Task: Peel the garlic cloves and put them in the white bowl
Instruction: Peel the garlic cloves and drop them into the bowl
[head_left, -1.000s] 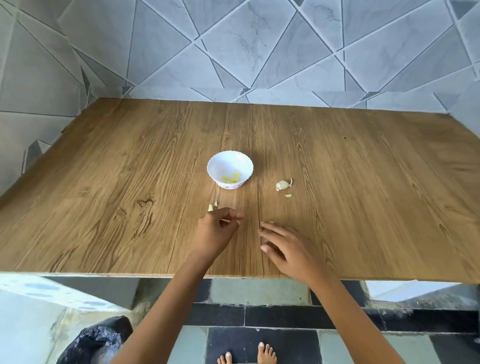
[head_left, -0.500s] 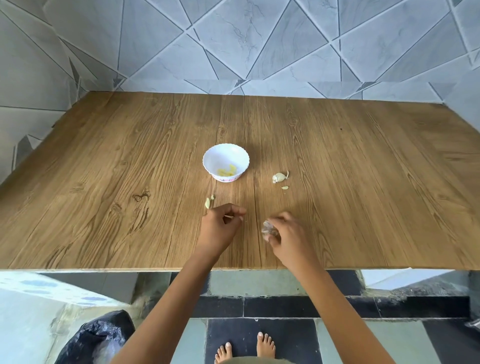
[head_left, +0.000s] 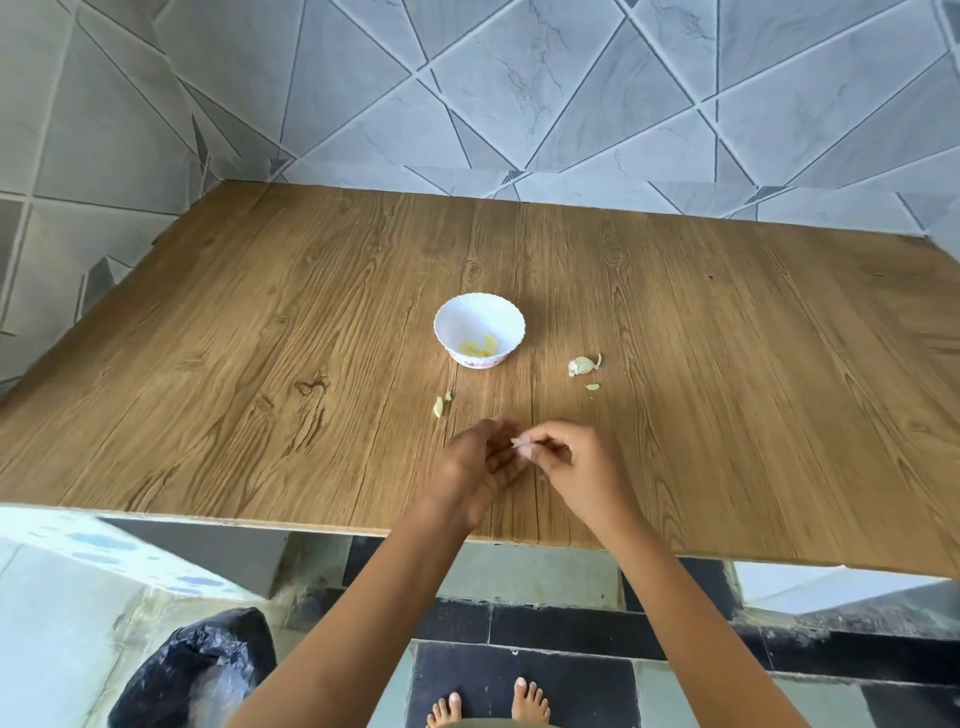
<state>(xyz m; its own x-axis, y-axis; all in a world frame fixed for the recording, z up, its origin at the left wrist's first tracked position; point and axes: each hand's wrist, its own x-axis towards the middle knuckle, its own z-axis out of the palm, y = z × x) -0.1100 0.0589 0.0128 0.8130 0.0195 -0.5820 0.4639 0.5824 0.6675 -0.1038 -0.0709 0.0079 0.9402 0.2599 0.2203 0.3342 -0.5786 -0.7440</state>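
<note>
Head view: a garlic clove (head_left: 522, 446) is seen pinched in the curled fingers of the right hand (head_left: 571, 462), low over the near part of the bench (head_left: 208, 364) and well short of the white bowl (head_left: 452, 312). The left hand (head_left: 480, 460) is set against it. Whether that hand grips or only touches cannot be told through the blur.

The slippery clove could be squeezed out and lost over the near edge to the floor. Loose skin could also be carried into the bowl with it.

Counted: one bowl, with a small heap of peeled garlic (head_left: 480, 347) too merged to number. One clove is in hand. Two garlic scraps (head_left: 439, 407) are left of the bowl's front, and a papery piece (head_left: 583, 365) with a chip beside it is to the right. One black bag (head_left: 192, 670) lies on the floor.
</note>
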